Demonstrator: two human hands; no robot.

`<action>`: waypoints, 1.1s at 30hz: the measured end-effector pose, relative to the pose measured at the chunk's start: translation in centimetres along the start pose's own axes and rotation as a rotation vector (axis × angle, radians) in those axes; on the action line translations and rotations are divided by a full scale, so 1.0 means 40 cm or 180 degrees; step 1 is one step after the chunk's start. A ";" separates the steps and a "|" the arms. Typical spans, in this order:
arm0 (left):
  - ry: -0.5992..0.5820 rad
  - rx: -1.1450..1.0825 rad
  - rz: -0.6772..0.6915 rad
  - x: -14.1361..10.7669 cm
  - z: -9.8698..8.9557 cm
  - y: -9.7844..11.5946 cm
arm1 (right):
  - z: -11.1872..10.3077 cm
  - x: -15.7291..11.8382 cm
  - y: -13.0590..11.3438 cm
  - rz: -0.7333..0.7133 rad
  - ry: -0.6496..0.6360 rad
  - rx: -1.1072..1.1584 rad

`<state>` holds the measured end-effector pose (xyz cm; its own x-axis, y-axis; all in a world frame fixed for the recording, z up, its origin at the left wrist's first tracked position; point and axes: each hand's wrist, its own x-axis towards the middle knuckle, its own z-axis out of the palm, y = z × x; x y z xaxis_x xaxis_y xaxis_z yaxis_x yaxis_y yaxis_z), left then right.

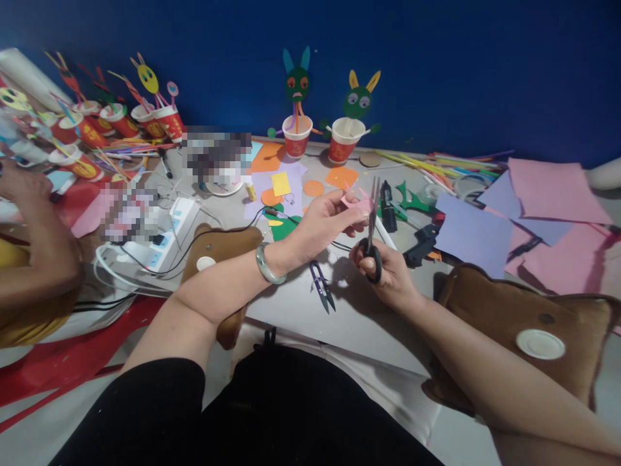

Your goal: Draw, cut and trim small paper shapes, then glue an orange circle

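A small piece of pink paper (358,208) is pinched between the fingers of my left hand (323,223), raised over the table. Through the black handles of the scissors (372,220) go the fingers of my right hand (388,275). Their blades point up and away, close beside the paper's right edge; whether they touch it I cannot tell. Below my hands, a pair of thread snips (322,288) lies on the table. Orange paper circles (313,188), a yellow paper square (280,184) and green paper (285,228) lie just past my left hand.
Two paper cups with green-faced figures (297,137) stand by the blue wall. Right are a black marker (387,206), a glue gun (423,244), purple paper (475,230) and a brown cushion (485,323). Left are a power strip (174,236), cables and another person's arm (33,233).
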<state>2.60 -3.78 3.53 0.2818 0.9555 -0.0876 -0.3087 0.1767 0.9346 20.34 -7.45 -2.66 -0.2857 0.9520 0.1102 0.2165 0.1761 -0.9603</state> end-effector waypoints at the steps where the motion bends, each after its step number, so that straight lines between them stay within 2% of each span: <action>1: -0.0001 0.0009 0.0017 0.000 -0.001 0.000 | 0.000 0.000 -0.001 -0.0002 0.0005 -0.0003; 14: -0.0098 -0.0023 0.0212 0.002 -0.007 -0.005 | 0.001 0.001 -0.006 -0.0005 0.0021 -0.0013; 20: -0.0033 0.0052 0.0113 -0.003 -0.004 0.004 | -0.002 0.003 -0.011 0.0012 -0.0018 -0.0074; 33: -0.0087 -0.0013 0.0229 0.001 -0.009 0.004 | -0.002 0.000 -0.007 0.0056 -0.0043 -0.0016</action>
<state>2.24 -3.65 3.57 0.2835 0.9589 -0.0107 -0.3327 0.1089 0.9367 20.34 -7.50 -2.35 -0.2945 0.9514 0.0899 0.2261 0.1608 -0.9607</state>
